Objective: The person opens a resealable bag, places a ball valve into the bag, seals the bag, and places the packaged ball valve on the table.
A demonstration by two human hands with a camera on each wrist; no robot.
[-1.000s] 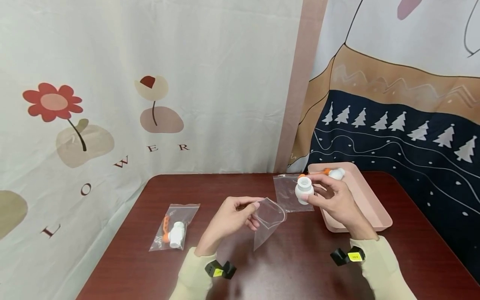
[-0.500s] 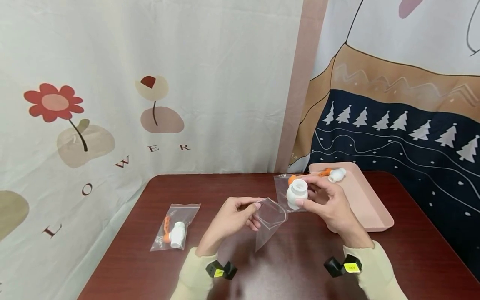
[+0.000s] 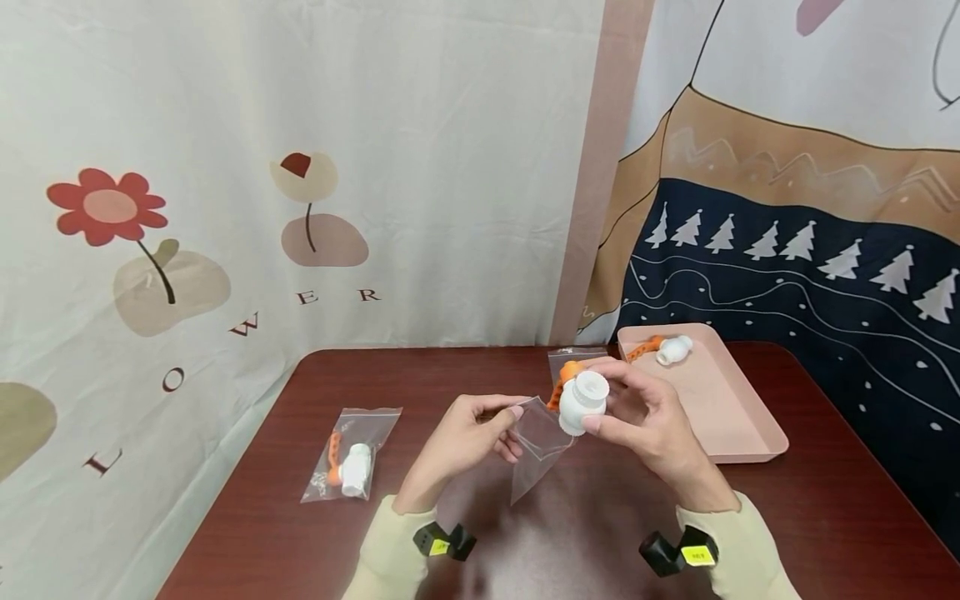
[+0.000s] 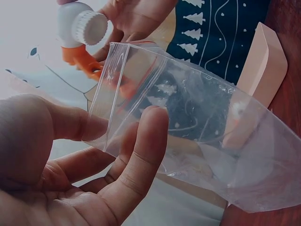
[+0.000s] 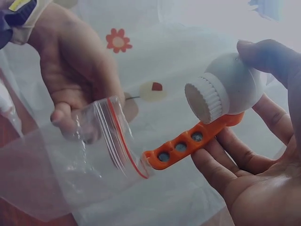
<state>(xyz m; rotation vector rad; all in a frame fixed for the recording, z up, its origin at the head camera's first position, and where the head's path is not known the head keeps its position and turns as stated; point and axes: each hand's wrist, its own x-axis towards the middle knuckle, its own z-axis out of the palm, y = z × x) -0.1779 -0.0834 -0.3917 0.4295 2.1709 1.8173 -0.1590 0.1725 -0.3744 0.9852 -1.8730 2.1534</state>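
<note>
My left hand (image 3: 465, 437) pinches a clear zip bag (image 3: 534, 421) near its top edge, with its mouth facing the right hand. The bag has a red stripe by the seal in the right wrist view. My right hand (image 3: 652, 421) holds a white bulb-shaped plastic piece (image 3: 581, 404) between thumb and fingers. This piece has a ribbed round end (image 5: 204, 96) and an orange handle (image 5: 183, 143) with round recesses. In the right wrist view the handle's tip is right at the bag's mouth; in the left wrist view it shows through the plastic.
A pink tray (image 3: 738, 421) at the right holds another white piece (image 3: 675, 350) with an orange handle. Left on the brown table lies a clear bag (image 3: 378, 421) containing a similar piece. Behind the right hand, a flat clear bag (image 3: 566, 357) is partly hidden.
My right hand has moved left and slightly down with the white-and-orange piece, away from the tray and up to the bag. My left hand has stayed almost still.
</note>
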